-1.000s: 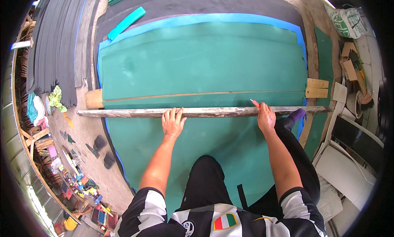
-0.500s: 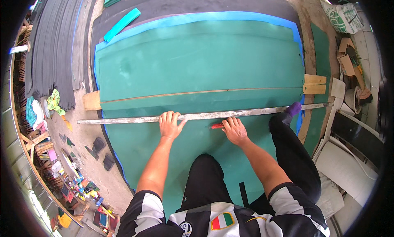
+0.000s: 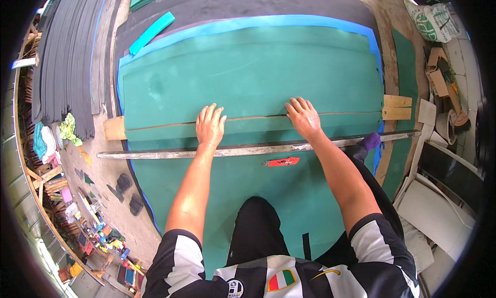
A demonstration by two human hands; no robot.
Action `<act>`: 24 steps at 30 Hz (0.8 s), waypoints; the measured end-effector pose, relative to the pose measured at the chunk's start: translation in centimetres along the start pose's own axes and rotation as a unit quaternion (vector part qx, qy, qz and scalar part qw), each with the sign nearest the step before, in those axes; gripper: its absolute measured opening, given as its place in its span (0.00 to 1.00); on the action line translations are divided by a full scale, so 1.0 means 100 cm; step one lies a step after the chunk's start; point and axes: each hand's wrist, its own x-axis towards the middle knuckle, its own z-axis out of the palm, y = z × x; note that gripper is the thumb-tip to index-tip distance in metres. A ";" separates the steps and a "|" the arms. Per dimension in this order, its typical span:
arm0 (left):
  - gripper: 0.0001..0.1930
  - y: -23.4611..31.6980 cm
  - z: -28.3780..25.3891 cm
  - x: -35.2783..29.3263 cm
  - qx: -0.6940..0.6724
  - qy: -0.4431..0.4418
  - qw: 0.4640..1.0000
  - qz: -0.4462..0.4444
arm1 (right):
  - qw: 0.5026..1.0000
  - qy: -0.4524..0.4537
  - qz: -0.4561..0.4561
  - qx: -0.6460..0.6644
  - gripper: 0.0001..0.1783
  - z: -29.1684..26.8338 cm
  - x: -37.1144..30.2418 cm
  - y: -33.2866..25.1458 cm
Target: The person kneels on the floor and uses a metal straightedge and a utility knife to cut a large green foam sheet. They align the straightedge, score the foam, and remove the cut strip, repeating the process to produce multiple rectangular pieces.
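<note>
A large green sheet [image 3: 243, 71] lies in front of me, crossed by a thin dark seam [image 3: 170, 124]. My left hand [image 3: 210, 126] rests palm down at that seam, fingers slightly apart and holding nothing. Further right, my right hand [image 3: 304, 117] also reaches the seam, its fingers loosely bent and holding nothing visible. Beneath my forearms a long metal straightedge [image 3: 243, 151] spans the sheet from side to side. A red utility knife [image 3: 281, 162] lies on the green surface just nearer than the straightedge, between my arms.
A blue sheet [image 3: 248, 22] shows under the green one. Wooden boards stick out at the left [image 3: 114, 128] and right [image 3: 397, 107]. A teal strip [image 3: 152, 33] lies at the far left, near stacked dark sheets [image 3: 64, 50]. My socked foot [image 3: 370, 141] is beside the straightedge's right part.
My right hand has let go of the utility knife, which now lies on the sheet. Both hands have moved away from me, from the straightedge to the seam.
</note>
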 end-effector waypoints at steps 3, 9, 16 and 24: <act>0.27 -0.003 0.003 0.008 0.001 -0.048 0.999 0.001 | 0.999 -0.043 -0.001 -0.009 0.29 0.000 0.007 0.005; 0.33 -0.006 0.001 0.020 -0.005 -0.108 0.994 -0.004 | 0.988 -0.130 -0.051 -0.071 0.37 0.006 0.015 0.006; 0.36 -0.005 -0.006 0.027 -0.004 -0.147 0.989 -0.005 | 0.970 -0.039 -0.184 -0.151 0.28 0.019 0.011 0.018; 0.39 -0.010 -0.003 0.028 0.006 -0.128 0.991 0.035 | 0.957 -0.118 -0.210 -0.159 0.30 0.011 0.011 0.020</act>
